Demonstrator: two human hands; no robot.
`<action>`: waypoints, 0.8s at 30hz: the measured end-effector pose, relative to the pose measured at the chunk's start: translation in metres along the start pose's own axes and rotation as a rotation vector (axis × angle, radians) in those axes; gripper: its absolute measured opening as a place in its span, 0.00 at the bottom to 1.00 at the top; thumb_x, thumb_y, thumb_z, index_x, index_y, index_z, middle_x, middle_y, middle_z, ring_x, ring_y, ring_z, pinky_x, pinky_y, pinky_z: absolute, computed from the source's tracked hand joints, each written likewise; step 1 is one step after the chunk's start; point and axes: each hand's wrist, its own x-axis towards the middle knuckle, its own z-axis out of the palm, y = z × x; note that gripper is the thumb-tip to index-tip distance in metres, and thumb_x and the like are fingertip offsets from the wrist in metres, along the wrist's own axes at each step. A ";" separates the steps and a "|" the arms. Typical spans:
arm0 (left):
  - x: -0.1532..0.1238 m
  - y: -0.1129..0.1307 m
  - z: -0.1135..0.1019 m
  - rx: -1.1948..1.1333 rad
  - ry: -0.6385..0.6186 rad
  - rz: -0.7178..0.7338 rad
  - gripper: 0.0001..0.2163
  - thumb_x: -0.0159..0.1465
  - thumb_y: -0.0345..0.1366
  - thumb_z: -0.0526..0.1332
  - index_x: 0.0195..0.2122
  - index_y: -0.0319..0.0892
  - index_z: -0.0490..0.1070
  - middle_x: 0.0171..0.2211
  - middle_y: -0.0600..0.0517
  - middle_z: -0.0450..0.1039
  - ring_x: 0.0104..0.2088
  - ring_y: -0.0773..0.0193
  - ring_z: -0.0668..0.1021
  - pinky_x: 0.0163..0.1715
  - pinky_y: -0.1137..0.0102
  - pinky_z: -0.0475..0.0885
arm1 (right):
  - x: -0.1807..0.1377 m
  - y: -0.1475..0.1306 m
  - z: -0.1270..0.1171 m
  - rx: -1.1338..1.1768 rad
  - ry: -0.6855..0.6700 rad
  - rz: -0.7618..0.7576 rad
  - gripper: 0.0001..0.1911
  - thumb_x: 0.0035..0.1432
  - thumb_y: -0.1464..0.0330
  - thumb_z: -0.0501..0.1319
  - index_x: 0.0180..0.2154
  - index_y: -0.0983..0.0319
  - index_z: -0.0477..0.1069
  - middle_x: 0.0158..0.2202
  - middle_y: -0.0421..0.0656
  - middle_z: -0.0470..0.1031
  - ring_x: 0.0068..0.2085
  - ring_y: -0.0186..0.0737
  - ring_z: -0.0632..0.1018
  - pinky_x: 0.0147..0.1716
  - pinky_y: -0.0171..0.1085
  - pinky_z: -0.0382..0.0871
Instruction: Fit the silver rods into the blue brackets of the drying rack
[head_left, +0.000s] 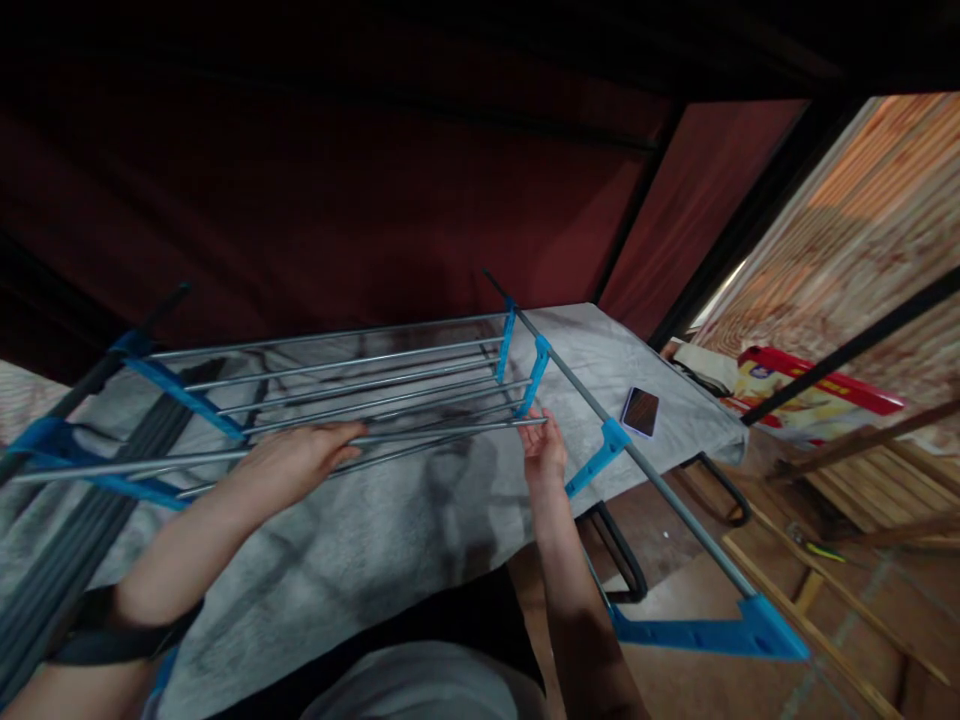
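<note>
The rack's metal rods [435,432] are plain silvery grey, its plastic brackets [712,635] bright blue. The tablecloth [405,540] beneath is a mottled pale grey; the bundled tubes [82,540] at left are darker grey. Far behind hangs a deep maroon panel [420,220] — unpatterned. At right, the phone [642,411] shows a dark screen with a pale lilac edge, the bag [817,378] mixes red, yellow and white — and the wall [862,220] is striped orange-brown and cream.

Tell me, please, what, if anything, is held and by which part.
A metal rod: the left hand grips near its middle; the right hand touches its right end.
</note>
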 end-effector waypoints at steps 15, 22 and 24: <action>-0.086 0.008 0.068 0.087 0.245 -0.284 0.13 0.67 0.25 0.53 0.41 0.41 0.78 0.44 0.41 0.81 0.50 0.47 0.82 0.59 0.49 0.70 | 0.025 0.004 -0.091 -0.389 0.080 0.020 0.12 0.50 0.62 0.70 0.37 0.55 0.73 0.33 0.36 0.79 0.39 0.40 0.82 0.53 0.51 0.78; -0.100 0.015 0.040 0.147 0.838 -0.482 0.27 0.64 0.26 0.60 0.65 0.45 0.70 0.73 0.37 0.58 0.76 0.36 0.52 0.71 0.30 0.43 | 0.021 0.033 -0.113 -0.610 -0.159 -0.038 0.20 0.43 0.51 0.71 0.33 0.55 0.72 0.30 0.40 0.74 0.34 0.48 0.80 0.50 0.64 0.79; -0.098 0.014 0.031 0.120 0.946 -0.499 0.34 0.63 0.26 0.60 0.72 0.49 0.61 0.77 0.38 0.48 0.77 0.35 0.46 0.71 0.30 0.41 | 0.016 0.044 -0.114 -0.608 -0.167 -0.038 0.18 0.43 0.52 0.71 0.32 0.54 0.72 0.29 0.39 0.73 0.36 0.49 0.81 0.52 0.64 0.78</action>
